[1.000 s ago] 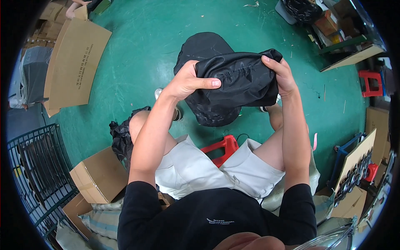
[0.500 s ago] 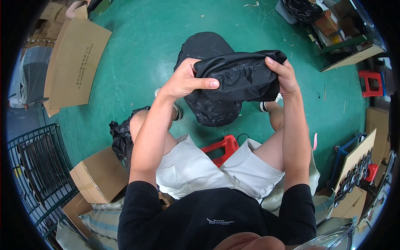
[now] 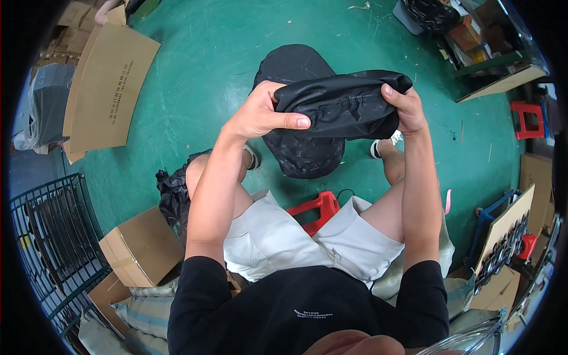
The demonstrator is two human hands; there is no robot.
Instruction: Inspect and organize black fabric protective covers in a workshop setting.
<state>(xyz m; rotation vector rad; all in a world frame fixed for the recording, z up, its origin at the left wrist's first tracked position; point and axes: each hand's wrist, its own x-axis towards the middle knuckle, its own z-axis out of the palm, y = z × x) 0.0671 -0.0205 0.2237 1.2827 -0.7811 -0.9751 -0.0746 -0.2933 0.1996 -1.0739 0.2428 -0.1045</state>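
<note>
- hands raised in front of the chest, both closed on one black, crinkled, shiny fabric bundle with a gathered seam (image 3: pixel 340 106).
- left hand (image 3: pixel 260 115) clamped on the left end of the bundle, thumb stretched flat across the front, fingers curled behind and out of sight.
- right hand (image 3: pixel 402 109) pinching the right end, thumb on the near side, fingers wrapped over the top edge.
- bundle held level between the two hands, well above the green painted floor (image 3: pixel 195 89), touching nothing else.
- directly beneath it on the floor, a rounded black heap of similar dark fabric (image 3: pixel 302 154), partly hidden by the bundle.
- seated pose: bare knees apart, white shorts (image 3: pixel 278 236), black short-sleeved shirt, red plastic stool (image 3: pixel 316 207) showing between the legs.
- crumpled black plastic bag (image 3: pixel 171 192) just beside the left thigh.
- small closed brown cardboard box (image 3: pixel 142 245) near the left hip, on pale sacks.
- large flat brown cardboard sheet (image 3: pixel 109 89) lying on the floor, far left.
- dark green wire cage rack (image 3: pixel 47 236) at the lower left edge.
- second red stool (image 3: pixel 526 118) far right, well apart from the hands.
- tilted cardboard panel carrying rows of small dark items (image 3: pixel 503 248) at the lower right, too small to identify.
</note>
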